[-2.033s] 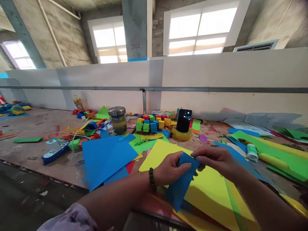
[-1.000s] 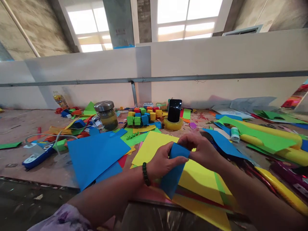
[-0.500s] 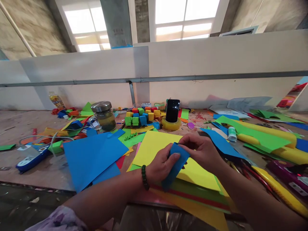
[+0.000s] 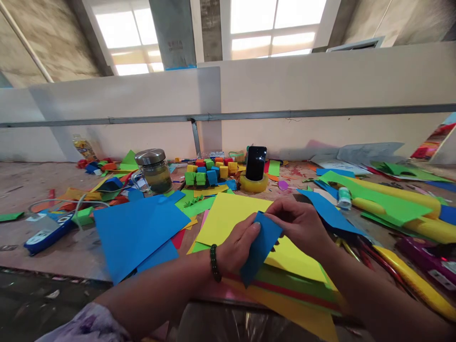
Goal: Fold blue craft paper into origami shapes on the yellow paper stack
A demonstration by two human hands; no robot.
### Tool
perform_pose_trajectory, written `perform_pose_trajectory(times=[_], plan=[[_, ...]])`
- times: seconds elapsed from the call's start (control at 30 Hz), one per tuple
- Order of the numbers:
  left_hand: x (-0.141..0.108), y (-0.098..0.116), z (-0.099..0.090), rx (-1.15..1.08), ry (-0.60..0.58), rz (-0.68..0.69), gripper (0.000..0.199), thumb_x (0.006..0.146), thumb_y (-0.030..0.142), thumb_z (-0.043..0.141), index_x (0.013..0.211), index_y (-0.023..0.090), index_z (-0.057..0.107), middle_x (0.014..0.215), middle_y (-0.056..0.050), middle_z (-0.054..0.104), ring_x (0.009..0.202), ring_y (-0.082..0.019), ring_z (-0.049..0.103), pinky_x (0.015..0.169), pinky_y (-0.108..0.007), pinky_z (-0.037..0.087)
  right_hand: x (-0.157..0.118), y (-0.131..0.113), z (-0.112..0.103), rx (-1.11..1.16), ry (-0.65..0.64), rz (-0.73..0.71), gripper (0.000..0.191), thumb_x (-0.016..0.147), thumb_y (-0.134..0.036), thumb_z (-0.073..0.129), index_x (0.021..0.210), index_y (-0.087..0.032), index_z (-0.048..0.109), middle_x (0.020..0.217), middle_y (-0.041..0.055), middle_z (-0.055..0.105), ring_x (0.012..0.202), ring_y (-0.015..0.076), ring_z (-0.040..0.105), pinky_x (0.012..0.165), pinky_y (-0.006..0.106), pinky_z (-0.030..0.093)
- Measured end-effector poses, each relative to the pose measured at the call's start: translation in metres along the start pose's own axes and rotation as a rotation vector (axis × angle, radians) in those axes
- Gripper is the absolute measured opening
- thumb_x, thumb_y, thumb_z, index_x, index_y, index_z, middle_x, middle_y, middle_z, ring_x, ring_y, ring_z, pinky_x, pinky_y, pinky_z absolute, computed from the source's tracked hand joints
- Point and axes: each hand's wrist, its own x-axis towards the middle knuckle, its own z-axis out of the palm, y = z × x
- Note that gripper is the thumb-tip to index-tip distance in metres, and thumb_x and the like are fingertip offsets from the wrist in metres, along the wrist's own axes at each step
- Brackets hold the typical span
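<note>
a folded-looking blue paper strip (image 4: 261,248) is up over the near middle of the bench (image 4: 16,247), above a yellow sheet (image 4: 231,216); it tilts, its lower end pointing down toward the bench's near edge. the left hand (image 4: 238,243) grips it along its left side, thumb lying on the face of the paper and the other fingers mostly hidden behind it. the right hand (image 4: 298,225) has its fingers pinched narrow on the strip's upper right corner. a dark beaded bracelet (image 4: 214,262) circles the left wrist.

beneath the yellow sheet lie green, red and orange-yellow sheets, fanned toward the near edge. to the left, a large blue sheet (image 4: 138,232) overlaps another blue one, and beyond it stands a lidded glass mug (image 4: 156,178). behind the yellow sheet, small colored paper cubes (image 4: 212,177) sit in a cluster, just beside a phone (image 4: 255,164) propped upright in a yellow tape roll (image 4: 253,184). a blue and white power strip (image 4: 48,236) rests at far left; a small white and green bottle (image 4: 344,198) is on the right among green and yellow sheets.
</note>
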Motion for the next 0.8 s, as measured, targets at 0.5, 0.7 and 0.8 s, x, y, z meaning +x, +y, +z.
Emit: perform_pose_trajectory(times=[0.5,0.7,0.8], plan=[[0.002,0.002,-0.004,0.094,-0.005,0.055,0.059,0.080,0.060,0.063,0.115,0.016,0.047,0.109,-0.013,0.062,0.090,-0.022,0.064,0.080,-0.036,0.052,0.002,0.001,0.000,-0.086,0.138,-0.049,0.037,0.069,-0.051,0.077,0.065,-0.018,0.061,0.051,-0.0013,0.057,0.038,0.0109,0.054,0.033,0.022,0.047],[0.002,0.007,-0.006,0.436,0.118,0.136,0.073,0.070,0.034,0.075,0.134,0.016,0.044,0.125,-0.011,0.058,0.110,-0.027,0.055,0.095,-0.038,0.045,0.003,0.008,-0.002,-0.190,0.211,-0.105,0.033,0.074,-0.049,0.074,0.070,-0.019,0.063,0.058,-0.0004,0.058,0.043,0.0098,0.052,0.037,0.022,0.047],[0.004,0.004,-0.008,0.388,0.153,0.134,0.042,0.078,0.031,0.064,0.116,0.013,0.059,0.100,-0.006,0.064,0.088,-0.020,0.057,0.081,-0.031,0.047,0.004,0.010,-0.004,-0.202,0.224,-0.113,0.030,0.075,-0.047,0.073,0.072,-0.018,0.064,0.059,-0.0006,0.059,0.042,0.0096,0.052,0.036,0.022,0.045]])
